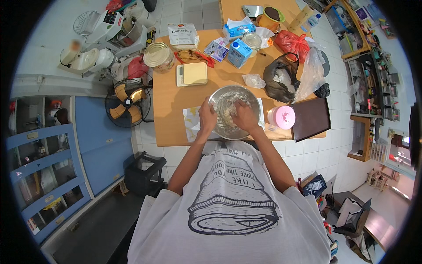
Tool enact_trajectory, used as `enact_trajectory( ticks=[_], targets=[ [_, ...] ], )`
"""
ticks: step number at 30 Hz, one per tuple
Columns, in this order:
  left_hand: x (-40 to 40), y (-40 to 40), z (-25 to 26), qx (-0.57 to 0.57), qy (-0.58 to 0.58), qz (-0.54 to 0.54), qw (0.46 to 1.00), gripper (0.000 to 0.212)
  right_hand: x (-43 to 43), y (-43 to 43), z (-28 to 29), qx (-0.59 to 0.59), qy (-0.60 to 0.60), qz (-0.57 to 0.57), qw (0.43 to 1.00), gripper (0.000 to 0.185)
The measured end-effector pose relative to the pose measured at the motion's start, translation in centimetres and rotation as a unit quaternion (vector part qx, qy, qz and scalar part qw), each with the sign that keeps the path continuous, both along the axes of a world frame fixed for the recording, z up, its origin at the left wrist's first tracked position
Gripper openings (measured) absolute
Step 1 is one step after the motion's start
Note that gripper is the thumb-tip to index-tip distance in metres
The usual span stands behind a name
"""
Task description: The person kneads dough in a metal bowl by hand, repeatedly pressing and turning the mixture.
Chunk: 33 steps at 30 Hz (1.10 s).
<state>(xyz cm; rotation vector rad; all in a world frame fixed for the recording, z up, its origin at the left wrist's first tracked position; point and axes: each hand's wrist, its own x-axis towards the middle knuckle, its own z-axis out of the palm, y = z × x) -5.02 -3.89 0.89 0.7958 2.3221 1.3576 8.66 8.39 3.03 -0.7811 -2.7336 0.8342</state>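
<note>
A round metal mixing bowl (pixel 227 134) stands near the front edge of the wooden table (pixel 171 109). Pale, sticky dough (pixel 225 114) lies in it, and smears coat the inner wall. My left hand (pixel 207 116) grips the bowl's left rim, thumb towards the inside. Inside the bowl, my right hand (pixel 244 115) presses into the dough with bent fingers; its fingertips are partly hidden by dough. Under the bowl a printed sheet (pixel 191 123) shows on the left, with a white edge on the right.
Right of the bowl stand a pink-lidded jar (pixel 284 117) and a dark baking tray (pixel 311 118). Behind are a kitchen scale (pixel 192 74), a blue carton (pixel 239 53), a large lidded jar (pixel 159 57) and a black plastic bag (pixel 280 79). A fan (pixel 128 103) stands left of the table.
</note>
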Motion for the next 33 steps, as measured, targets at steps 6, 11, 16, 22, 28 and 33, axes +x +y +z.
enact_trajectory(
  ticks=[6, 11, 16, 22, 28, 33],
  targets=[
    [0.0, 0.1, 0.3, -0.005, 0.000, 0.002, 1.000, 0.041, -1.4, -1.5, -0.8, -0.023, -0.108, 0.078, 0.991, 0.041],
    [0.2, -0.1, -0.3, 0.022, 0.028, 0.039, 0.999, 0.030, 0.3, -0.8, 2.3, -0.044, -0.148, 0.134, 0.979, 0.039],
    [-0.3, 0.1, 0.0, 0.025, -0.037, 0.000, 0.999, 0.039, 0.7, -0.6, 2.2, -0.012, -0.127, 0.058, 0.990, 0.049],
    [-1.2, 0.1, -0.7, 0.069, -0.078, -0.034, 0.994, 0.036, -1.9, -3.1, -0.6, 0.034, -0.019, 0.125, 0.991, 0.048],
    [-1.3, 0.3, -1.5, 0.060, -0.094, -0.049, 0.992, 0.036, -0.4, -2.2, 2.8, -0.105, -0.171, 0.215, 0.956, 0.044],
    [-1.5, 0.7, -2.3, 0.062, -0.098, -0.063, 0.991, 0.036, 0.6, -0.6, 0.1, -0.008, -0.035, 0.045, 0.998, 0.052]
  ],
)
